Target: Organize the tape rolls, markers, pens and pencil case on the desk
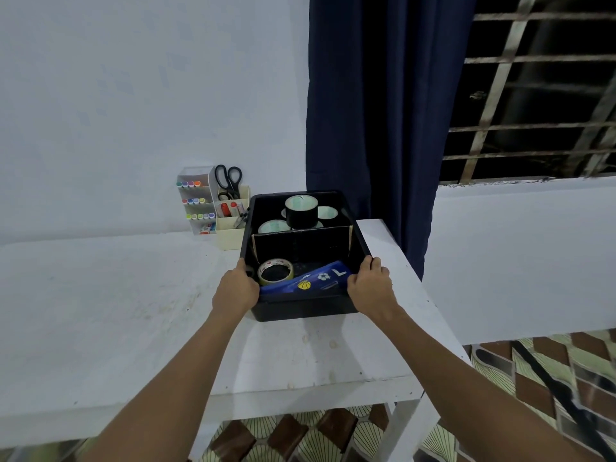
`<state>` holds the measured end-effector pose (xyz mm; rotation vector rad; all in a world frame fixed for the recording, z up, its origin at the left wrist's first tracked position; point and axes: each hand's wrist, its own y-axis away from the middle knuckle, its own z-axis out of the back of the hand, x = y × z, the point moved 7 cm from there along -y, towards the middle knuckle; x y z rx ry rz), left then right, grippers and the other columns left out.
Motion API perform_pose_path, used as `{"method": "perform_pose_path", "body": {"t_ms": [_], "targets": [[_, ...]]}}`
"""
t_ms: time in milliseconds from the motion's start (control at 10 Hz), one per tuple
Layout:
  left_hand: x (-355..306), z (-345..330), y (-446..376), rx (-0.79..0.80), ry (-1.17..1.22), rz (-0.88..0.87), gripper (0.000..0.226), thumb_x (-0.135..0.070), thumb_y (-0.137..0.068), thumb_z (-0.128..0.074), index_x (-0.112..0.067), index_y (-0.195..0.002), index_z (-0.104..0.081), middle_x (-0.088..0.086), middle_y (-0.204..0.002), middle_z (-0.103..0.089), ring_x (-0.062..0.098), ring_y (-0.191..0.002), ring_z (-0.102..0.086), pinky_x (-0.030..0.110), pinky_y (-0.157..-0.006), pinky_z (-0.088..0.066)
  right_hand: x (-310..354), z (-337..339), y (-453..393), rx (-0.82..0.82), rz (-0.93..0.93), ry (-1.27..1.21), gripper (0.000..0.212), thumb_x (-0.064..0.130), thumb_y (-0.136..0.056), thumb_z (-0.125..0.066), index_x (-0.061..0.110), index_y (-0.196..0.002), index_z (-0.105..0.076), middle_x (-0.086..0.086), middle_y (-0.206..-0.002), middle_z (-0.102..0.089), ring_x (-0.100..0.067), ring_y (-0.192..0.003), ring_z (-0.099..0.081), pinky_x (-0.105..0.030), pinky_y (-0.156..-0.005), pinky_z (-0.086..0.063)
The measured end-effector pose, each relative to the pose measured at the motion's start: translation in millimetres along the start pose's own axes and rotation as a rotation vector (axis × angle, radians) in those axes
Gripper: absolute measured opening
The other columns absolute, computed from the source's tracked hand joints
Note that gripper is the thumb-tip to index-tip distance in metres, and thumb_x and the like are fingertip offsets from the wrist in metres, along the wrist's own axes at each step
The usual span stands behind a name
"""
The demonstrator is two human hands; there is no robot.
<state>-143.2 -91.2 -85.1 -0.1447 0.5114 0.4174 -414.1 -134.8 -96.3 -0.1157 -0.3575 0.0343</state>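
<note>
Head view, black bin [301,311], cardboard divider [300,243], gripped both sides

Tape rolls [301,211]: you have five in view, four behind the divider, one in front
Pencil case [305,281]: one
Black box [300,310]: one
Scissors [228,178]: one pair
Hands [236,290]: two

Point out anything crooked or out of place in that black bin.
The blue pencil case lies tilted in the black bin, one end propped higher, beside a clear tape roll that also leans. Nothing spilled or damaged.
</note>
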Motion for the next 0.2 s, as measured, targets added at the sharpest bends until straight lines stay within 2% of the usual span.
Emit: {"method": "perform_pose_path", "body": {"t_ms": [100, 200], "targets": [[2.2, 4.4, 3.4, 0.032, 0.056, -0.059, 0.040, -0.013, -0.097, -0.037, -0.007, -0.136, -0.042, 0.021, -0.123, -0.060, 0.037, -0.109, -0.056, 0.038, -0.090, -0.045, 2.0, 1.5, 4.1, 0.042, 0.033, 0.198, 0.061, 0.034, -0.099, -0.035, 0.000, -0.147, -0.017, -0.022, -0.154, -0.019, -0.040, -0.139, -0.024, -0.048, -0.113, -0.025], [7.9, 21.2, -0.7, -0.030, 0.090, -0.071, 0.041, -0.023, -0.099, -0.037, -0.005, -0.135, -0.045, 0.022, -0.126, -0.059, 0.036, -0.114, -0.055, 0.039, -0.095, -0.043, 24.2, 17.2, -4.5, -0.032, 0.176, 0.244, 0.062, 0.035, -0.097, -0.037, 0.005, -0.148, -0.018, -0.018, -0.155, -0.016, -0.038, -0.142, -0.015, -0.051, -0.115, -0.016]]}}
